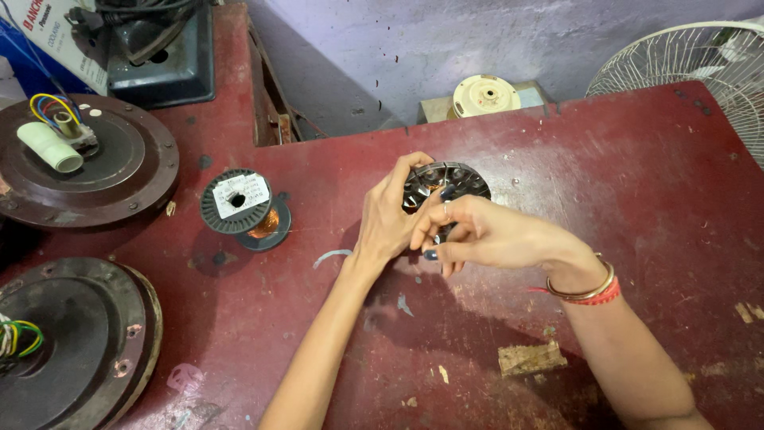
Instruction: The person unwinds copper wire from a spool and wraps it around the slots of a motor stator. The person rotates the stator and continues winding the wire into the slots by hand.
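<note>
Two hands (pixel 434 227) on one stator (pixel 450 185)

The left hand (pixel 387 223) and right hand (pixel 476 235) cover the near half of the round slotted stator (pixel 455 181) they grip, so its lower slots stay hidden. Far right of the grip, the white fan guard (pixel 700 72) runs off the frame's edge; far left, a dark motor housing (pixel 64 350) is cut off too.
</note>
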